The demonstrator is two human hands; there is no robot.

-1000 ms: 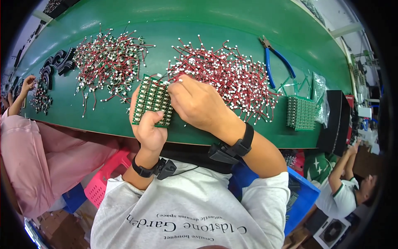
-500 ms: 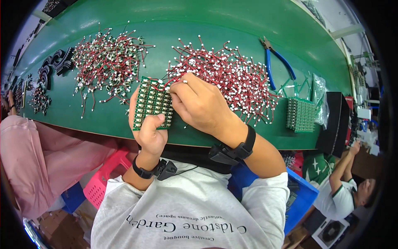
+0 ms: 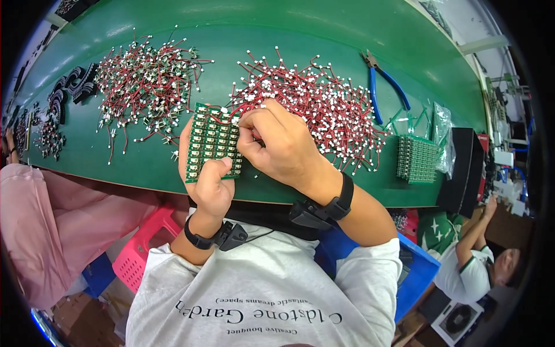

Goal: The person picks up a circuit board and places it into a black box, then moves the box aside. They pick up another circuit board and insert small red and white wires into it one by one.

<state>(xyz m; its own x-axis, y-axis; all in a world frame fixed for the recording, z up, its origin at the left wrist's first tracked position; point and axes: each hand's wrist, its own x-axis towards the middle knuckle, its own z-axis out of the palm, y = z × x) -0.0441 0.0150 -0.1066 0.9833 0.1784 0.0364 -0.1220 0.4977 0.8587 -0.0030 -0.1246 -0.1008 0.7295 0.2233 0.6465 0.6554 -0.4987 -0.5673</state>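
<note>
A: Which surface is the largest?

B: A green table, which spans the upper part of the view and bears the parts described below.

A: What appears along its near edge?

B: At left, a person's pink trousers; at right, a blue bin; beside the trousers, a pink stool with holes in its side.

A: What are the two heaps?

B: The right heap consists of red wires with white plugs. The left heap, slightly smaller, mixes red wires, white plugs and small green pieces.

A: How are the hands placed?

B: The right hand is curled, its fingertips bunched at the upper right corner of a board; whether they grip anything cannot be told. The left hand grips that board, the thumb pressed on its face near the lower edge and the fingers behind.

A: Which tools and boards are shown?

B: Blue-handled pliers lie with handles spread, just right of the right heap. Nearer the table's right end stands a stack of green boards, beside a clear plastic bag. The held green board, with rows of small pale parts, is tilted above the table's near edge, between the hands.

A: And the smallest detail?

B: A thin red wire curves across the held board's upper end.
</note>
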